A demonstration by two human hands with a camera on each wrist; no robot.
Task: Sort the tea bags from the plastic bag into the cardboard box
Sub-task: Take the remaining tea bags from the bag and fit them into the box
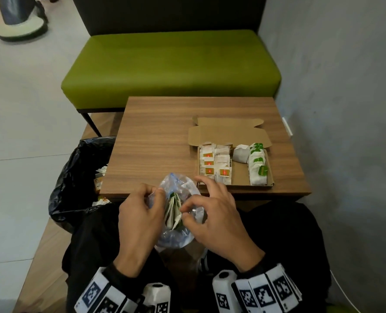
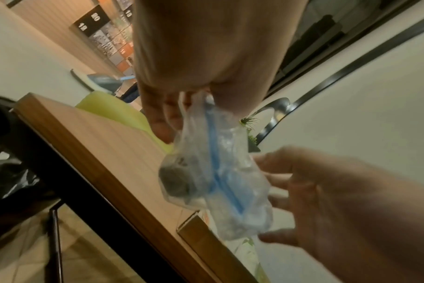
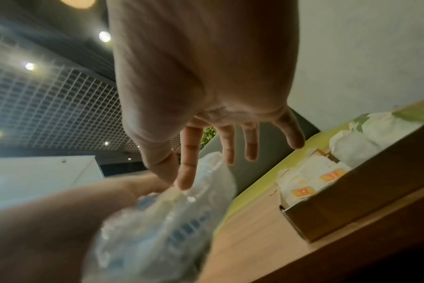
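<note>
our left grip pinches the plastic bag rim; our right grip pinches its other side, tea bags showing, near the cardboard box on the bench.

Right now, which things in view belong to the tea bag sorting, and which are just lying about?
Job:
plastic bag, pinched open by left hand and right hand
tea bags inside it
cardboard box, partly filled

Lying about:
black bin bag
green bench
</note>
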